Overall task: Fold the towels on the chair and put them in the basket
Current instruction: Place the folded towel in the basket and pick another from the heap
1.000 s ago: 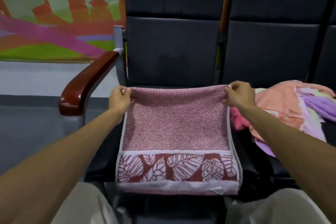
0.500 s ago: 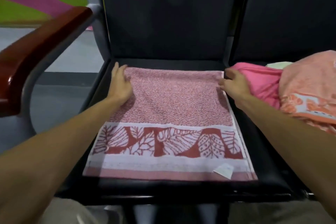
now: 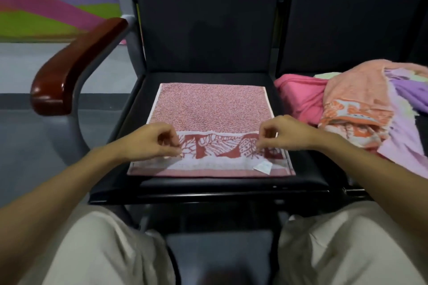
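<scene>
2 grips, left hand [image 3: 152, 143] and right hand [image 3: 287, 135], pinch the towel [image 3: 208, 109] at its near leaf band.

The towel [image 3: 208, 111] lies flat on the chair seat [image 3: 208, 186], reaching from near its back edge almost to its front edge, a label [image 3: 262, 166] on the towel's front right corner. An armrest [image 3: 76, 69] rises beyond the seat's left edge. A heap of towels [image 3: 356, 104] lies on the next chair [image 3: 347, 18], just past the right edge.

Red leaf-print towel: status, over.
Left grip and right grip curled at leaf border, pinch unconfirmed. Red towel flat on seat. Towel pile on next seat, clear.
</scene>
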Available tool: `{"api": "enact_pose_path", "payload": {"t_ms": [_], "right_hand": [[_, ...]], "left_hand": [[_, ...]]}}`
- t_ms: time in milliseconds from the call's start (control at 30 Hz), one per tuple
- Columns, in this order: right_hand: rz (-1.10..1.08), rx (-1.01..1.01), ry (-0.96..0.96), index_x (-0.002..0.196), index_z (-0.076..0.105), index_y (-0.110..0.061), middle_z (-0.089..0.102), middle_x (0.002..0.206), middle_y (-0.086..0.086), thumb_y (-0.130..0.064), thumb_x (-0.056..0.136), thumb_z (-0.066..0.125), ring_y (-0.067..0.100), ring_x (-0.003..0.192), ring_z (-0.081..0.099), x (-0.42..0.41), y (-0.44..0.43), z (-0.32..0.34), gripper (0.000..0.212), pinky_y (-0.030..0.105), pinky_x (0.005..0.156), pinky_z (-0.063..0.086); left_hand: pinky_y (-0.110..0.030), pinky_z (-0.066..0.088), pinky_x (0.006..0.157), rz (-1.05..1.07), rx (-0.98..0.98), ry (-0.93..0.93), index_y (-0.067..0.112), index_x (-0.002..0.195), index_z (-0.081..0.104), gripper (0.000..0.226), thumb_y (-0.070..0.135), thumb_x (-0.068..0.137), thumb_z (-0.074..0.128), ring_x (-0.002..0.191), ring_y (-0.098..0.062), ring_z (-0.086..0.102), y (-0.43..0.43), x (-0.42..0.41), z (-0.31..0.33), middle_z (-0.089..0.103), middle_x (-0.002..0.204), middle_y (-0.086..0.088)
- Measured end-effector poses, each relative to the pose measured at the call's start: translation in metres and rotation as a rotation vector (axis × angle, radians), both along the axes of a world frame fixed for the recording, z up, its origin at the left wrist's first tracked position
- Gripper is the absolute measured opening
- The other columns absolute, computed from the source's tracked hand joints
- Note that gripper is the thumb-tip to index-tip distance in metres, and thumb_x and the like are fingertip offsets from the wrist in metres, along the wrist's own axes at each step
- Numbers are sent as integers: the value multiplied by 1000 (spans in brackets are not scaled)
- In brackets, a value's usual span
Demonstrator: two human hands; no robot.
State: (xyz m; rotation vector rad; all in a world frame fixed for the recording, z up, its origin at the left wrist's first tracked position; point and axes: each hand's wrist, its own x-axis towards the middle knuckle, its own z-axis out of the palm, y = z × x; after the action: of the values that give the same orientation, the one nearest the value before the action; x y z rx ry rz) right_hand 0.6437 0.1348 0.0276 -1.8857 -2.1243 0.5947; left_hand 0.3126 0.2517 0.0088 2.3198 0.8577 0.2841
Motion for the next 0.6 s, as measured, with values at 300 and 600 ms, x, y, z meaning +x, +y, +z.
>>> {"api": "enact_pose_path", "payload": {"t_ms": [300, 600], "right_hand": [[160, -97, -228, 87, 46, -31, 45, 88, -14, -35, 55, 92, 9, 85, 41, 9, -38, -24, 56, 19, 71, 35], [90, 67, -209, 94, 70, -13, 66, 86, -5, -13, 87, 68, 6, 79, 55, 15, -40, -21, 8, 7, 68, 35]], "left_hand": [[-7, 30, 91, -84, 204, 217, 51, 94, 55, 26, 45, 78, 75, 109, 7, 41, -9, -45, -23, 47, 110, 18], [-32, 39, 88, 2, 310, 238, 27, 103, 47, 8, 20, 101, 43, 100, -17, 49, -6, -21, -29, 51, 108, 3]]}}
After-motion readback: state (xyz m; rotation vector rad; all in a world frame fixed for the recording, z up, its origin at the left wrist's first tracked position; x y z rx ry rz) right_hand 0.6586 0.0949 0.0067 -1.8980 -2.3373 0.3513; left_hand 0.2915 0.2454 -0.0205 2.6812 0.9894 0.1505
